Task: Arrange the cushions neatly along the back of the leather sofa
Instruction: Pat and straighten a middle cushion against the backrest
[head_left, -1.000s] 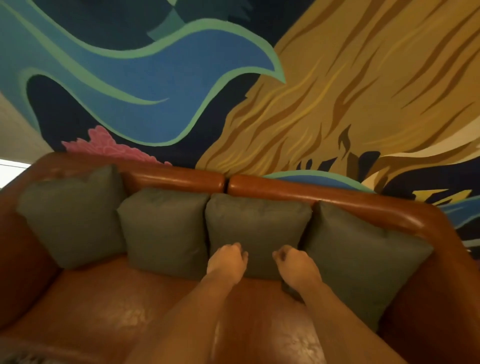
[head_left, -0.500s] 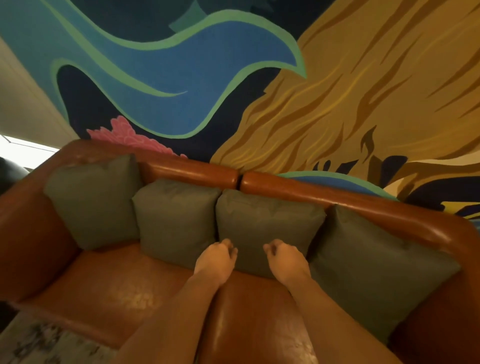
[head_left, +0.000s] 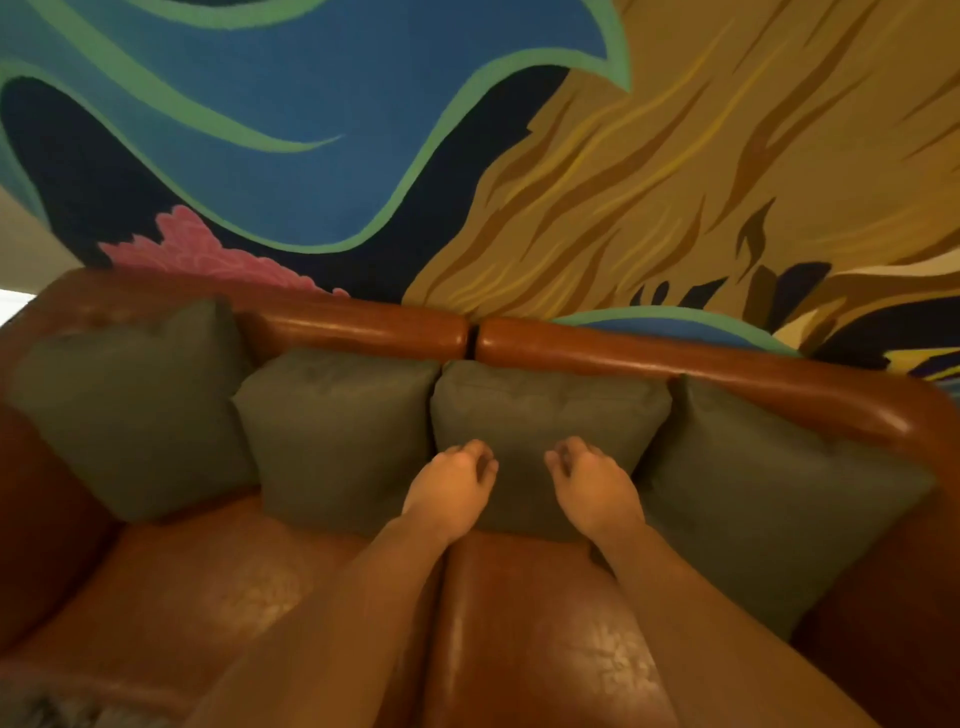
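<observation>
A brown leather sofa has several grey-green cushions standing in a row against its backrest. The far-left cushion leans in the corner, and a second cushion stands beside it. Both my hands are at the front of the third cushion. My left hand and my right hand have loosely curled fingers that touch its lower face, and no fabric is gripped. The right-end cushion leans against the right corner, overlapping the third one.
A painted mural wall rises directly behind the sofa. The leather seat lies in front of the cushions. The sofa's arms close off both ends. A patterned rug shows at the lower left.
Both hands have moved up from the third cushion's bottom edge onto its lower face. The view has closed in on the sofa. The cushions keep their places.
</observation>
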